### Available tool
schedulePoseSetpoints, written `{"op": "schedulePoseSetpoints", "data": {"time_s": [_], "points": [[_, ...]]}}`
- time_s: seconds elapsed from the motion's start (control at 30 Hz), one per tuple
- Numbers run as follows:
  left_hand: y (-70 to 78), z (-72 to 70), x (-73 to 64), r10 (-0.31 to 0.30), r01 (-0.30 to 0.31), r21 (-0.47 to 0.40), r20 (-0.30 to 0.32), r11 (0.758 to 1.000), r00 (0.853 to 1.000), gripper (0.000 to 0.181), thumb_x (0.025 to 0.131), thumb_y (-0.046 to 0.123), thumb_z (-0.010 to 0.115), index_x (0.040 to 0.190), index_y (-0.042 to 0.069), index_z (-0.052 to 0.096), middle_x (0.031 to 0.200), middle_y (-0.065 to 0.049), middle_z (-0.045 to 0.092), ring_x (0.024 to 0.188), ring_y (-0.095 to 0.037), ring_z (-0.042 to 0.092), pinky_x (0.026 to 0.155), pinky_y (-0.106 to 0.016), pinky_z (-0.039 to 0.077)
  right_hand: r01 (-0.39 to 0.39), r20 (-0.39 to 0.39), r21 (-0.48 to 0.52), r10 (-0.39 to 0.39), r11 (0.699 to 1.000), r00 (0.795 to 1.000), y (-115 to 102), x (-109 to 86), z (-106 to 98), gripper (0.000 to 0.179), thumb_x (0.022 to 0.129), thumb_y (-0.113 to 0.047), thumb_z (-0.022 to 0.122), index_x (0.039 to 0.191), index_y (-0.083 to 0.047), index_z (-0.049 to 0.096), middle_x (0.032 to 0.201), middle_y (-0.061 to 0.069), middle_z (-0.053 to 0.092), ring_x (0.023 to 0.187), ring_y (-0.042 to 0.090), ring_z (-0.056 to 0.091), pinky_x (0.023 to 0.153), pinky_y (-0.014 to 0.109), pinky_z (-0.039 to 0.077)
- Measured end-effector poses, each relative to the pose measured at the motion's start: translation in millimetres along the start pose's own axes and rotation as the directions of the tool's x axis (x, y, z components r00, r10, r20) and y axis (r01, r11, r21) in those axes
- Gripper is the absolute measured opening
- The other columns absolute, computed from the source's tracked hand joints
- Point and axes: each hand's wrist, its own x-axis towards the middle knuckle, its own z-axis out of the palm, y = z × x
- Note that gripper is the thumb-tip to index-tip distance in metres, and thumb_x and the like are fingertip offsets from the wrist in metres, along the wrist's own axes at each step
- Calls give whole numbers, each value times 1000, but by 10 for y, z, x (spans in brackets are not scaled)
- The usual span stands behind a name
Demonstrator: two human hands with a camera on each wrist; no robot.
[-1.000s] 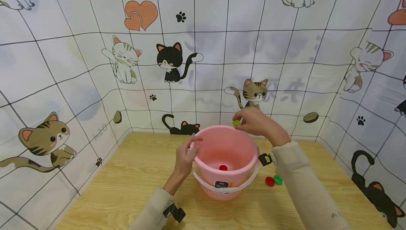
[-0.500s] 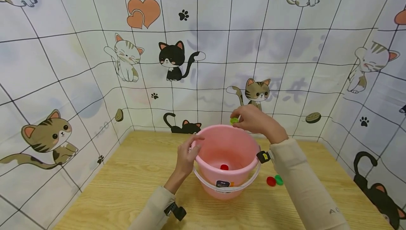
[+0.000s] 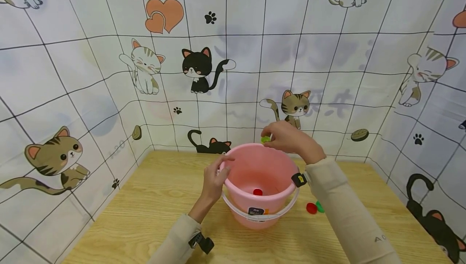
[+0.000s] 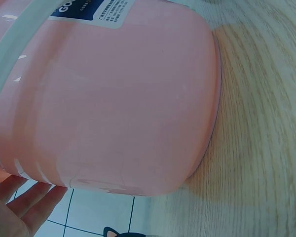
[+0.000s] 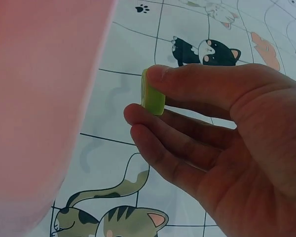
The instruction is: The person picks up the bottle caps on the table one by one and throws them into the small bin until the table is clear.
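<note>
A pink bucket [image 3: 262, 165] with a white handle [image 3: 267, 217] hanging at its front stands upright on the wooden table. My left hand [image 3: 212, 181] grips its left rim, and in the left wrist view those fingers [image 4: 42, 202] lie against the bucket's side. Above the far rim, my right hand [image 3: 289, 137] pinches a yellow-green bottle cap [image 5: 154, 96] between thumb and fingers. The right wrist view shows the cap held on edge, beside the blurred pink wall. Inside the bucket, a red cap [image 3: 257, 192] lies on the bottom.
On the table [image 3: 156, 207], right of the bucket, lie another red cap [image 3: 311, 208] and a green cap [image 3: 320, 207], partly behind the right sleeve. White cat-print sheeting [image 3: 244, 53] rises at the back and both sides.
My right hand has moved slightly left along the far rim, with the yellow-green cap still pinched. The left hand stays on the rim, and the view has shifted a little.
</note>
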Motion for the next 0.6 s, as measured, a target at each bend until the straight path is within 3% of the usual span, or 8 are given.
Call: {"op": "schedulePoseSetpoints", "data": {"time_s": [0.2, 0.43, 0.6], "points": [[0, 5, 6, -1, 1, 4, -1, 1000, 1000, 31, 93, 28, 55, 113, 15, 75, 98, -11, 74, 73, -11, 61, 55, -24, 51, 6, 23, -21, -6, 1000, 1000, -34, 34, 4, 28, 94, -14, 73, 121, -3, 73, 121, 14, 74, 96, 24, 75, 80, 37, 63], [-9, -3, 8, -2, 2, 22, -4, 1000, 1000, 31, 92, 26, 54, 113, 17, 75, 87, -8, 69, 61, -8, 52, 50, -23, 44, 36, 53, 52, -39, 998, 998, -26, 62, 32, 27, 93, -12, 74, 118, -5, 74, 120, 13, 74, 96, 22, 76, 76, 33, 63], [-5, -6, 4, 4, -4, 13, -3, 1000, 1000, 31, 92, 27, 55, 113, 17, 75, 86, -8, 69, 61, -7, 53, 50, -23, 45, 25, 66, 70, -30, 997, 997, -21, 76, 46, 27, 92, -9, 75, 119, -5, 74, 120, 13, 74, 97, 22, 76, 75, 31, 63]]}}
